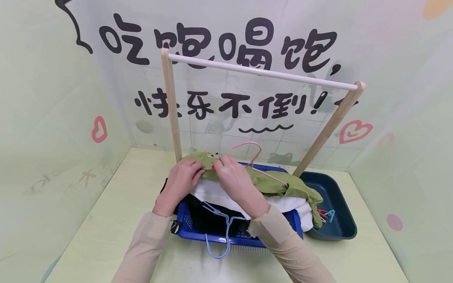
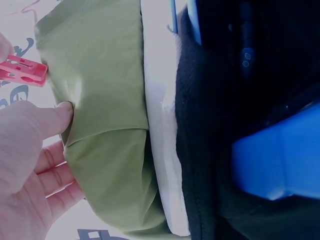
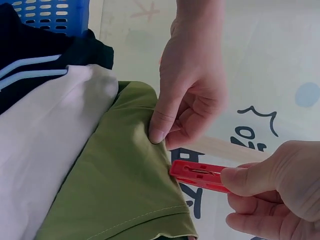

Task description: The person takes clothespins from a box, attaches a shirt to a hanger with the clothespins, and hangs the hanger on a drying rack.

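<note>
Beige sleeves [image 1: 141, 243] lead to our two hands above a blue basket [image 1: 192, 234] on the bench [image 1: 122, 192]. With our left hand [image 1: 182, 177], fingers pinch the edge of a green garment [image 1: 301, 186] lying over white cloth [image 1: 209, 190] on the basket, a pink hanger [image 1: 260, 150] within it. Our right hand [image 1: 235, 179] has its fingers clenched on a red clothespin [image 3: 200, 175], its tip at the green edge.

The green garment [image 3: 115, 170] atop the plastic basket [image 1: 192, 234] is smooth, matt cloth; the red clip [image 3: 197, 175], plastic. Behind the basket, wooden posts [image 1: 172, 106] carry a glossy bar [image 1: 262, 72], possibly coated metal.
</note>
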{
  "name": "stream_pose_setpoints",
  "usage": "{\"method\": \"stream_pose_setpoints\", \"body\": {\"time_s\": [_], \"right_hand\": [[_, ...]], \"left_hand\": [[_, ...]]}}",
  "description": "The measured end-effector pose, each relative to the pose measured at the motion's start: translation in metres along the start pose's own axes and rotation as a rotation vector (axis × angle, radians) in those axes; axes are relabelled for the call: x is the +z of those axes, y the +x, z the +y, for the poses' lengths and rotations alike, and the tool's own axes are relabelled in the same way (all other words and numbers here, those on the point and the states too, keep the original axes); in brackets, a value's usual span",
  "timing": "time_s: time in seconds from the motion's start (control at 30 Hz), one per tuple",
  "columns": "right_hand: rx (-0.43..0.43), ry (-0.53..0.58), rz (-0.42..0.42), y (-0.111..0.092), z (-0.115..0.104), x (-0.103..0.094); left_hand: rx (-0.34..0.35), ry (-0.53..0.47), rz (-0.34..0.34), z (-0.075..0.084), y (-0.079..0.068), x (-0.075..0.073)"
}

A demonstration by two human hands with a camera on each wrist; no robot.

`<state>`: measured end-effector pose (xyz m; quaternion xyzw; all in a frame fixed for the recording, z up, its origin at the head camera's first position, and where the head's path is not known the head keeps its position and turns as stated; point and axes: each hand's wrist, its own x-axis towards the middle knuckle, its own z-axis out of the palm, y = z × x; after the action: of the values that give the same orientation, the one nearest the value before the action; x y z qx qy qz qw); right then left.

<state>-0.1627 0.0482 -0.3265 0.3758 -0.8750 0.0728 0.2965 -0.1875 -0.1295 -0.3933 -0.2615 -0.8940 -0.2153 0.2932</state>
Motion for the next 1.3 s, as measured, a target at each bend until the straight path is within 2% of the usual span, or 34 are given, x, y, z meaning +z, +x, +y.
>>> {"method": "stream_pose_setpoints", "body": {"time_s": [0.4, 0.6, 0.8, 1.0, 1.17, 1.3], "right_hand": [[-0.055, -0.132, -0.213, 0.017, -0.001, 0.003], [-0.042, -0.125, -0.255, 0.019, 0.001, 0.007], [-0.038, -0.082, -0.250, 0.018, 0.003, 0.009], [0.016, 0.011, -0.242, 0.013, 0.004, 0.013], [0.073, 0.148, -0.154, 0.002, 0.009, 0.013], [0.082, 0.229, -0.071, -0.010, 0.013, 0.010]], "left_hand": [[0.033, -0.006, -0.013, -0.004, -0.001, 0.006], [0.048, -0.022, 0.002, -0.004, -0.001, 0.008], [0.038, -0.021, -0.004, -0.003, 0.000, 0.007], [0.024, -0.031, -0.032, -0.004, -0.001, 0.009], [0.012, -0.028, -0.052, -0.004, -0.001, 0.009], [-0.003, -0.024, -0.055, -0.004, -0.002, 0.007]]}}
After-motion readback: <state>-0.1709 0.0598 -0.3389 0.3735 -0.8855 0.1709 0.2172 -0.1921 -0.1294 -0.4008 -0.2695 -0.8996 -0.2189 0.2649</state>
